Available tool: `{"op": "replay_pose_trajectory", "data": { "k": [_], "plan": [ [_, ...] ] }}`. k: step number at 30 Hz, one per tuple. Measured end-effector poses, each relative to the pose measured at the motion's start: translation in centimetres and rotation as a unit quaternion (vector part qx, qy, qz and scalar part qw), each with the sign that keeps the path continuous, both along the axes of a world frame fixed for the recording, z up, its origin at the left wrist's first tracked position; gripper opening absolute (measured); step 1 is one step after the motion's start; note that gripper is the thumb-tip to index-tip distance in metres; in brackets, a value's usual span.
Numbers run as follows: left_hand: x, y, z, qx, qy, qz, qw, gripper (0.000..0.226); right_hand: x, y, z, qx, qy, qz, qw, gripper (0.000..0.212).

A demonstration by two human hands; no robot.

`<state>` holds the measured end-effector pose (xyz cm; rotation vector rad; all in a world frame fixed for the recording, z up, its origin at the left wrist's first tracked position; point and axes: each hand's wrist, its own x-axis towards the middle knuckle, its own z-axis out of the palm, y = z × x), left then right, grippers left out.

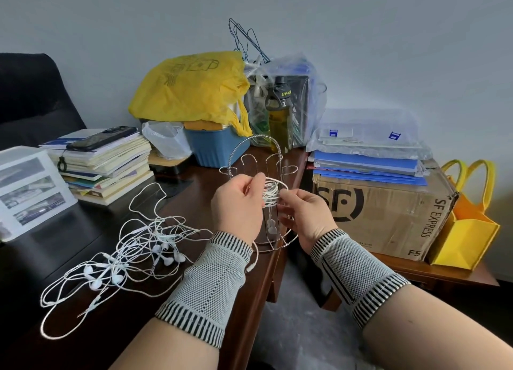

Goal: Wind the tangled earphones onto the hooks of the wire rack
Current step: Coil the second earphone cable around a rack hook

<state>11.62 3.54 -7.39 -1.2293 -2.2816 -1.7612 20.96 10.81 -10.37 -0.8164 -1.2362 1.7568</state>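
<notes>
Two hands work at the wire rack [273,231], which stands at the near edge of the table [211,181]. The left hand [238,206] has its fingers curled in a pinch on white cord beside the coil [270,193] already wound on one upright hook. The right hand [304,217] has its fingers curled towards the same coil from the other side; whether its grip closes on the cord or on the rack wire I cannot tell. Below the coil an earbud [271,226] hangs inside the rack, between the two hands.

The rest of the tangled earphones [125,247] lies to the left of the left grip, on the table, with a loose cord end [254,261] trailing under the left wrist.

Several things could go wrong, as I judge it. The coil sits on a smooth, thin hook, so slack in either grip could let the turns spring loose and slide off. The rack looks light and stands close to the table edge, just below the right grip; a sideways pull while winding might tip it or drag it over. The trailing cord under the left wrist could snag on the knitted wrist sleeve [205,289]. Pulling the next earphone from the heap without first freeing it would likely tighten the knots and drag the whole bundle along.
</notes>
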Motion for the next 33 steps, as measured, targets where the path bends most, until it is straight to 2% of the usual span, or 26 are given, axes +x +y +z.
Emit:
{"op": "replay_pose_trajectory", "data": {
  "k": [4, 8, 11, 15, 17, 22, 27, 29, 31, 33],
  "plan": [
    [-0.4, 0.3, 0.2, -0.123, 0.101, 0.044, 0.986, 0.051, -0.3, 0.2, 0.2, -0.001, -0.029, -0.006, 1.0, 0.023],
    [0.1, 0.1, 0.5, -0.206, 0.105, 0.027, 0.973, 0.054, -0.6, 0.8, 0.8, 0.002, -0.079, -0.024, 0.997, 0.022],
    [0.3, 0.0, 0.4, -0.206, 0.042, 0.006, 0.978, 0.053, -0.8, 1.1, 1.0, 0.009, -0.108, -0.04, 0.993, 0.022],
    [0.2, -0.3, -0.7, -0.143, -0.097, -0.026, 0.985, 0.048, -1.0, 1.3, 1.1, 0.008, -0.137, -0.049, 0.989, 0.021],
    [0.3, -0.6, -1.3, -0.131, -0.092, -0.034, 0.986, 0.048, -1.0, 1.4, 1.1, 0.015, -0.141, -0.052, 0.988, 0.021],
    [0.7, -1.7, -2.6, -0.151, -0.01, -0.046, 0.987, 0.043, -0.4, 0.9, 0.4, 0.041, -0.097, -0.055, 0.993, 0.022],
    [1.2, -2.3, -2.6, -0.149, 0.046, -0.081, 0.984, 0.039, 0.4, 0.3, -0.6, 0.162, -0.125, -0.077, 0.976, 0.014],
    [1.1, -2.3, -2.7, -0.152, 0.081, -0.097, 0.98, 0.038, 0.8, 0.0, -0.9, 0.262, -0.158, -0.083, 0.948, 0.018],
    [1.0, -2.2, -2.9, -0.166, 0.118, -0.111, 0.973, 0.038, 1.2, -0.4, -1.3, 0.367, -0.176, -0.075, 0.91, 0.032],
    [1.0, -2.1, -2.8, -0.186, 0.137, -0.127, 0.965, 0.038, 1.4, -0.6, -1.9, 0.431, -0.18, -0.046, 0.883, 0.04]
  ]
}}
